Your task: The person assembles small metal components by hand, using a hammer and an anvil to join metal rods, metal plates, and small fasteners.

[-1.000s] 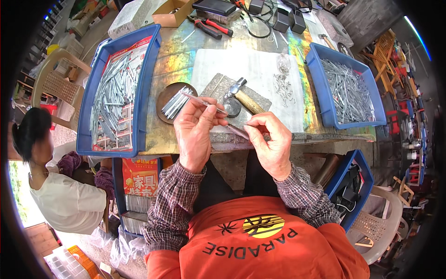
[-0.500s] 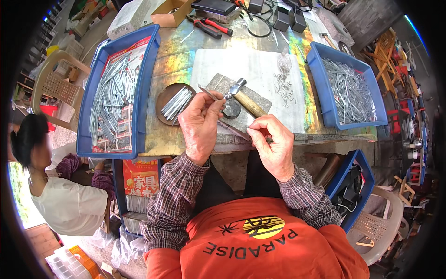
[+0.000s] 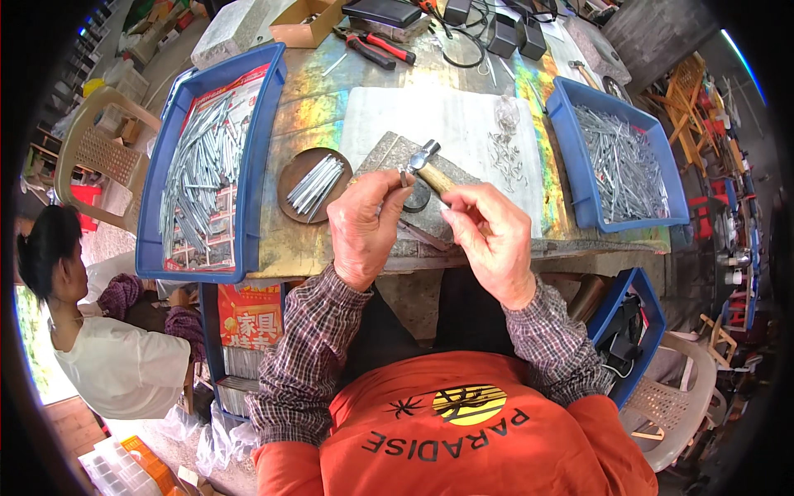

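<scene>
On the left of the counter (image 3: 310, 112), left tray (image 3: 261, 157): blue, smooth-walled; straight grey metal rods (image 3: 203, 169) heaped at crossing angles over printed paper.
Brown dish (image 3: 291, 175): round, shallow, with a bundle (image 3: 315, 187) of slim rods lying nearly side by side.
Left hand (image 3: 362, 227): thumb and forefinger pinch a small metal piece (image 3: 404, 176), over the stone block — a light grip and steady wrist should suit it; its exact shape is too small to tell.
Stone block (image 3: 385, 155): speckled, flat, rough-looking.
Hammer (image 3: 432, 174): steel head, wooden handle, slanting across the block by a dark disc (image 3: 418, 197); the knuckles need room around it.
Right hand (image 3: 496, 236): fingers curled near the thumb, a narrow gap — I cannot tell whether it holds anything; relaxed fingertips would help fine handling.
White sheet (image 3: 451, 112): thin, flat, under the block, with tiny bits (image 3: 506, 161) on its right.
Right tray (image 3: 573, 174): blue, full of thin tangled metal lengths (image 3: 624, 169).
</scene>
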Tool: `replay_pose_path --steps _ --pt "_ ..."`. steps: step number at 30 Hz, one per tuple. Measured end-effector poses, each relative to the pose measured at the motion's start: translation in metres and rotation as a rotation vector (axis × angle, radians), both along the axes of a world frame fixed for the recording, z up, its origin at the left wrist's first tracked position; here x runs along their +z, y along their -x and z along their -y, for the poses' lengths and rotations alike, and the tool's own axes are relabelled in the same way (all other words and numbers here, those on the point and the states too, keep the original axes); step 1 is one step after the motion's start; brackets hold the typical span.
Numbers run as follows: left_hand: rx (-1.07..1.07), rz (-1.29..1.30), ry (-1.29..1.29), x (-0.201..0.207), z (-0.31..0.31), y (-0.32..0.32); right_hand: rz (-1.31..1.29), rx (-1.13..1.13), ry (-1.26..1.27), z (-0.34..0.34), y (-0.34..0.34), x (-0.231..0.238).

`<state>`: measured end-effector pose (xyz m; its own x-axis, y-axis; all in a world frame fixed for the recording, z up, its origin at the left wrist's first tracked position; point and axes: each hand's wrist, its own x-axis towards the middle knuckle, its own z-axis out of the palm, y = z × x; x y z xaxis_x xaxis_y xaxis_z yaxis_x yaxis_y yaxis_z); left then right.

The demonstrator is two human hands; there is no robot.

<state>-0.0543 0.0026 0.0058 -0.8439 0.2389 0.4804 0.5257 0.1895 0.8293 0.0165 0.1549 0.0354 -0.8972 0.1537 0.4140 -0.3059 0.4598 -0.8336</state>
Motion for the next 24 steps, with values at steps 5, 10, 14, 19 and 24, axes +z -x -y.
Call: replay_pose_path --steps 5,10,14,19,24 --pt "0.043 -0.068 0.064 0.002 0.002 -0.003 -0.120 0.090 -0.145 0.009 0.033 0.026" --pt "0.088 -0.105 0.076 0.001 0.000 -0.005 -0.224 0.204 -0.285 0.013 0.046 0.028" --pt "0.090 -0.117 0.077 0.002 -0.002 -0.006 -0.350 0.182 -0.385 0.015 0.042 0.025" --pt "0.088 -0.180 0.023 -0.004 -0.005 -0.004 -0.436 0.121 -0.446 0.018 0.028 0.014" --pt "0.090 -0.112 0.034 -0.007 -0.004 -0.007 -0.562 0.068 -0.487 0.019 0.017 -0.007"
